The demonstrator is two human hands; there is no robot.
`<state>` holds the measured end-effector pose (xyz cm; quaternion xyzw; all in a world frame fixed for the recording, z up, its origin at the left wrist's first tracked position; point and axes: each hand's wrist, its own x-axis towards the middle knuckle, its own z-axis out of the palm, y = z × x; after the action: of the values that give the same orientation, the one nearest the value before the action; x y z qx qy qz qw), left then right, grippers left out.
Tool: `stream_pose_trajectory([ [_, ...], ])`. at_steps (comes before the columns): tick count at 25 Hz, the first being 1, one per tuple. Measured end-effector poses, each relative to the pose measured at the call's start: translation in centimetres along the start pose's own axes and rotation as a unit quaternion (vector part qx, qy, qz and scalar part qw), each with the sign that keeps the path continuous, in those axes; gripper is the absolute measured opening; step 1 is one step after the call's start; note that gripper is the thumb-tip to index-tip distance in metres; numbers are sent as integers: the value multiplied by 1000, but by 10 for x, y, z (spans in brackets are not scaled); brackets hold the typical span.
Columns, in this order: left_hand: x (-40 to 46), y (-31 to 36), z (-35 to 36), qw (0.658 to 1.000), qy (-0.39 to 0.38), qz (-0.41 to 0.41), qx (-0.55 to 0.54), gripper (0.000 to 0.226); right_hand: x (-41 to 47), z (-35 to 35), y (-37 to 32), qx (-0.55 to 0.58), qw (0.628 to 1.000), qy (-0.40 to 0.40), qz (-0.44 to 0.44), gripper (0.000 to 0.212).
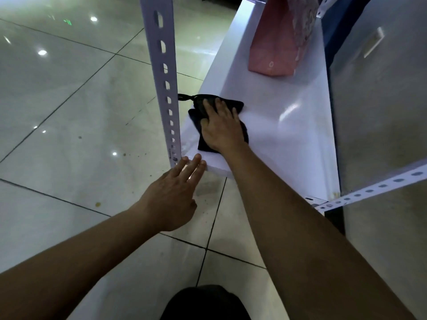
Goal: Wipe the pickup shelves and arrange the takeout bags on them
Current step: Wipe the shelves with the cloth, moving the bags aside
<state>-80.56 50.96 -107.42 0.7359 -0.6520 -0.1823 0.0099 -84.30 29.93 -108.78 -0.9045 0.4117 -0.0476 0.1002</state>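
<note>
My right hand (220, 125) presses flat, fingers spread, on the black cloth (233, 107) at the near left of the white shelf (277, 139), my left hand (173, 195) open at its corner; I should wipe evenly toward the far pink bag (272, 42).

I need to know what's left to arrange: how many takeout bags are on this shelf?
1. A pink bag stands at the far end of the white shelf, beyond the black cloth. More may sit out of frame.

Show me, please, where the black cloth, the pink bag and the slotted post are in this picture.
black cloth (242, 130): head view, right edge beside the pressing hand.
pink bag (270, 42): head view, middle of its plain side.
slotted post (161, 72): head view, mid-length on its front face.
</note>
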Motion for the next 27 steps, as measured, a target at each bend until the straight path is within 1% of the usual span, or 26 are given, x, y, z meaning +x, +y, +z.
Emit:
stream_pose_trajectory([
  [1, 0, 0, 0, 1000, 3, 0, 3, 87, 2, -1, -1, 6, 1000, -12, -8, 59],
  [3, 0, -3, 0, 1000, 8, 6, 8, 85, -5, -6, 16, 10, 1000, -1, 10, 58],
  [4, 1, -6, -1, 1000, 7, 11, 6, 84, -14, -9, 32, 11, 999, 15, 45, 58],
  [6, 2, -8, 0, 1000, 5, 13, -5, 83, -33, -19, 75, 15, 988, 43, 148, 59],
  [8, 0, -7, 2, 1000, 10, 11, -8, 84, -50, -30, 107, 26, 970, 43, 236, 59],
  [9, -1, -5, 3, 1000, 16, 11, -5, 85, -54, -33, 110, 28, 965, 40, 258, 59],
  [11, -3, -3, 4, 1000, 14, 7, 0, 87, -57, -28, 92, 14, 967, 49, 248, 59],
  [12, -2, -2, 3, 1000, 8, 8, 1, 87, -59, -25, 76, 4, 974, 56, 218, 58],
  [15, 2, 0, -3, 1000, -5, 0, 10, 83, -70, -13, 28, -3, 997, 44, 71, 57],
  [16, 4, 2, -4, 1000, -8, -7, 11, 81, -75, -8, 19, 1, 999, 33, 42, 56],
  [17, 5, 5, -5, 1000, -13, -16, 8, 80, -78, -5, 17, 9, 999, 28, 32, 56],
  [19, 8, 13, -5, 999, -22, -29, 0, 79, -85, -6, 33, 23, 997, 43, 54, 55],
  [23, 9, 17, -8, 999, -22, -38, -10, 81, -97, -21, 116, -18, 979, 99, 177, 56],
  [25, 8, 14, -8, 999, -29, -30, -13, 82, -102, -30, 159, -12, 968, 93, 234, 56],
  [27, 7, 11, -9, 999, -37, -24, -12, 84, -99, -34, 179, 8, 958, 71, 277, 59],
])
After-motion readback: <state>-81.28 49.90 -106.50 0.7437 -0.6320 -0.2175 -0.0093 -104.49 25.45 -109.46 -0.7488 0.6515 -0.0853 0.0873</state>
